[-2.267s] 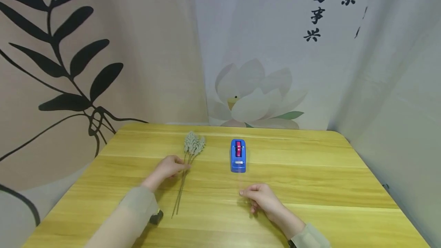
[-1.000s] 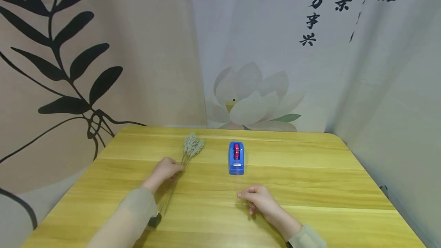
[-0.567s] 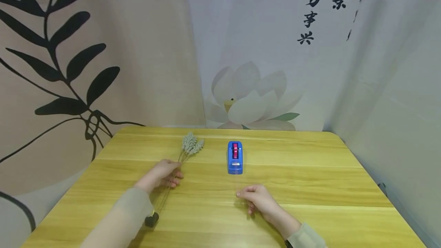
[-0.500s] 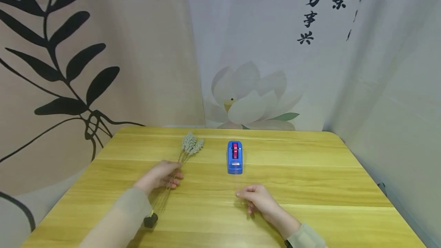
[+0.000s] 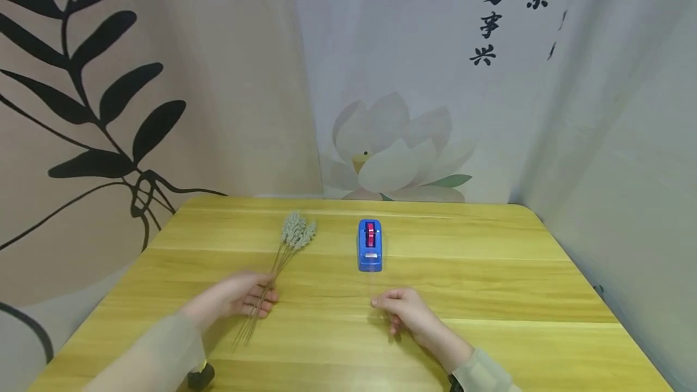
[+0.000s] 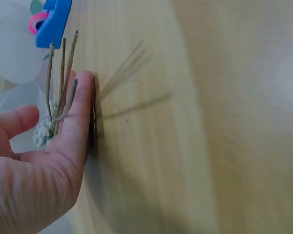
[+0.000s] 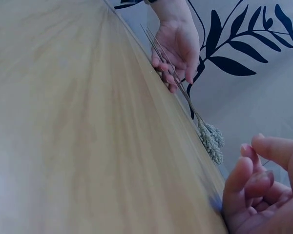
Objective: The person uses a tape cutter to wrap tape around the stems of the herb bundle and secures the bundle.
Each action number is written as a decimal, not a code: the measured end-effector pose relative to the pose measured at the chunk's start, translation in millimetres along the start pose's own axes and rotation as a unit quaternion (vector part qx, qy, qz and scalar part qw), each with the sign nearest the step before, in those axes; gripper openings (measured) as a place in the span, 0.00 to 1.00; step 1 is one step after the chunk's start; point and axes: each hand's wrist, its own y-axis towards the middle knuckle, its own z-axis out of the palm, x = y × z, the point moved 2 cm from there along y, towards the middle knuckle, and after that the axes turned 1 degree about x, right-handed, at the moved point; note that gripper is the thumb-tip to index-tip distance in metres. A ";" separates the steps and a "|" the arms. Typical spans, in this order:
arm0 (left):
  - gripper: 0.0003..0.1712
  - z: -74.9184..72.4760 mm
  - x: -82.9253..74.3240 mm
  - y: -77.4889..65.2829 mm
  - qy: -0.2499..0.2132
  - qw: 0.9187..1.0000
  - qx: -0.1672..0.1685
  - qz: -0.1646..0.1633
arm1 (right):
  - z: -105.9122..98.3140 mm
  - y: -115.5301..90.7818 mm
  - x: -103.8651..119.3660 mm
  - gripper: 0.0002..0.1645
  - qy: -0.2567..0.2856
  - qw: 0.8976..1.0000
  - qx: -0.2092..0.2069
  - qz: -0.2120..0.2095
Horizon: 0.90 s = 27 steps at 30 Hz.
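Note:
A bunch of dried grey-green flowers (image 5: 297,231) with thin brown stems (image 6: 63,73) lies across the fingers of my left hand (image 5: 234,298), which is turned palm up low over the table. In the left wrist view the thumb stands apart from those fingers, not closed over the stems. To the right is a blue tape dispenser (image 5: 369,262) with a pink reel. A faint clear strip of tape (image 5: 373,284) runs from its front toward me. Thumb and forefinger of my right hand (image 5: 411,314) pinch its end, the other fingers loosely curled (image 7: 259,185).
The wooden table (image 5: 490,271) has a back edge close to a printed curtain (image 5: 250,77) with a dark plant, a lotus and writing. A dark wrist device (image 5: 200,375) hangs under the left sleeve.
My left hand has gone from gripping the stems farther up to cradling them on opened fingers, drawing back toward me and left. The flower heads shifted slightly left. Right hand and dispenser stayed put.

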 end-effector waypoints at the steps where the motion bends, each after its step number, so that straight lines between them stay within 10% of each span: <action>1: 0.23 -0.3 0.7 -2.2 0.001 1.000 0.007 0.001 | -0.1 0.1 0.6 0.18 0.002 1.000 0.001 0.001; 18: 0.17 -15.8 -10.7 -44.6 0.057 0.995 0.010 0.076 | -9.3 2.5 36.1 0.17 -0.059 0.998 0.037 0.009; 27: 0.19 -21.9 -44.6 -75.4 0.169 0.976 -0.001 0.135 | -20.4 5.0 54.0 0.22 -0.086 0.994 0.059 0.005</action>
